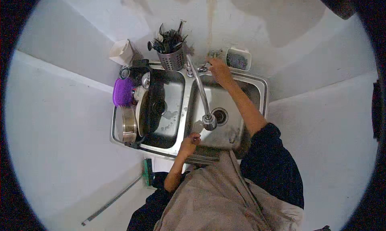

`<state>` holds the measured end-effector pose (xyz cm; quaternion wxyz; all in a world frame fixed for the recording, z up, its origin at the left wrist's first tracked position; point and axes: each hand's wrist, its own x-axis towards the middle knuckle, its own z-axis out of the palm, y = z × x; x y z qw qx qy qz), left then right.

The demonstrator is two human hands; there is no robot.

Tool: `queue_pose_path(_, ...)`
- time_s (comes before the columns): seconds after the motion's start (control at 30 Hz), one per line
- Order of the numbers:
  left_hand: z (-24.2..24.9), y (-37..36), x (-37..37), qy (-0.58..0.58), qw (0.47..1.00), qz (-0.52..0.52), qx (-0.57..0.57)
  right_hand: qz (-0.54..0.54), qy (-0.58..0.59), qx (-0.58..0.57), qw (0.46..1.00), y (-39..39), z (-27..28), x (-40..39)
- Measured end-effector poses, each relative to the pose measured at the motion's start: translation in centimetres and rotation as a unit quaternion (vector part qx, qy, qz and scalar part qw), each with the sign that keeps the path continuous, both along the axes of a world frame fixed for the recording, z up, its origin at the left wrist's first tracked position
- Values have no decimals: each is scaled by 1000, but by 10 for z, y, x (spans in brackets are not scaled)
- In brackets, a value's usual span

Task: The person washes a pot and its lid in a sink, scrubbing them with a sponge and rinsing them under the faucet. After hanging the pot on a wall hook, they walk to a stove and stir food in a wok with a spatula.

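Observation:
My right hand [220, 72] reaches to the back rim of the sink, its fingers closed at the tap handle [203, 68]. From there a curved chrome tap [200, 86] extends forward over the right basin [243, 124], its wide head above the drain [220, 116]. Lower down, my left hand [190, 144] is over the front left part of that basin, near the divider. Its fingers are curled; whatever they hold, if anything, is too small to make out.
A perforated metal holder [171, 60] full of cutlery stands behind the left basin [171, 110]. On the left, a rack [146, 106] carries a purple container [122, 92] and dishes. A white tub [239, 59] sits at back right. A green-headed broom [148, 170] leans at lower left.

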<state>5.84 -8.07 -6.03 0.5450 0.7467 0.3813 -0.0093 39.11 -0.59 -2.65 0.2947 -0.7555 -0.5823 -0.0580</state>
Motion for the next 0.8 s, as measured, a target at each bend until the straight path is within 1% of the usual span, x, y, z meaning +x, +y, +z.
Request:
queue_pose_path(0.07,14,3,-4,14,1000,-19,5,-31,16,37,999,-22,0,-7)
queue_pose_path(0.13,9,12,-11,4,999,-38,-5,-8,131,-61,989,-42,24,-6)
queue_pose_path(0.17,6,13,-14,-2,999,-49,-13,3,187,-113,976,-51,32,-7)
queue_pose_path(0.2,9,11,-11,22,999,-28,-21,8,194,-59,979,-52,21,-7)
queue_pose_path(0.3,-3,3,-2,-34,998,-46,0,18,171,55,984,-24,-17,-7)
queue_pose_path(0.33,-13,0,0,-41,997,-44,-49,37,218,9,975,-23,-20,-12)
queue_pose_path(0.4,-35,-10,5,-64,983,33,-171,78,310,-82,944,-24,-27,-25)
queue_pose_path(0.43,-50,-16,5,-75,967,72,-231,74,284,-95,951,-33,-34,-42)
queue_pose_path(0.47,-75,-23,0,-167,945,48,-276,70,257,-107,958,-47,-43,-65)
queue_pose_path(0.5,-65,-29,5,-158,910,126,-361,67,228,-121,964,-56,-50,-79)
queue_pose_path(0.53,-42,-35,11,-147,861,202,-443,43,224,-62,972,-59,-59,-85)
queue_pose_path(0.57,-30,-40,17,-135,799,274,-519,18,218,-3,976,-63,-68,-87)
queue_pose_path(0.6,-41,-43,20,-80,833,228,-498,-7,212,57,976,-66,-73,-91)
queue_pose_path(0.67,-51,-50,21,-113,790,257,-545,-101,241,171,950,-43,-40,-75)
queue_pose_path(0.7,-54,-52,22,-131,768,271,-566,-100,175,203,958,-25,-32,-60)
queue_pose_path(0.73,-48,-52,24,-143,761,274,-571,-97,107,235,961,-8,-25,-45)
queue_pose_path(0.8,-31,-53,23,-161,747,282,-580,-71,253,104,959,10,-17,-32)
